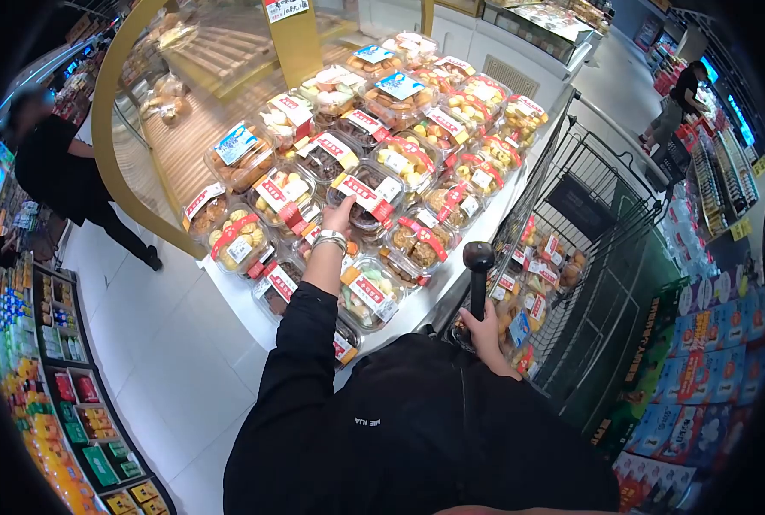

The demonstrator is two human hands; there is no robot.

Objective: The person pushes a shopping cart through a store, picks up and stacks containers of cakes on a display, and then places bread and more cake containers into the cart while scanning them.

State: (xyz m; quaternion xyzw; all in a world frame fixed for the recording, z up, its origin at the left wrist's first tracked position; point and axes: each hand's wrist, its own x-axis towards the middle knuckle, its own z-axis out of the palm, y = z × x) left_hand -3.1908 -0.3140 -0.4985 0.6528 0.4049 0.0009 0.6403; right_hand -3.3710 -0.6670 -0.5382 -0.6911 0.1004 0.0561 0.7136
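My left hand, with a bracelet at the wrist, reaches over the display and grips the near-left edge of a clear plastic box of dark pastries. A white and red label crosses its lid; some of my fingers are hidden. Similar boxes of pastries crowd around it, among them a box of pale pastries just nearer to me. My right hand is closed around the lower part of a black handle with a round knob, beside the shopping cart.
The cart holds several packed pastry boxes. Behind the display stands a curved gold-framed case. A person in black stands at left, another at far right. Stocked shelves line the left; stacked blue packages are at right.
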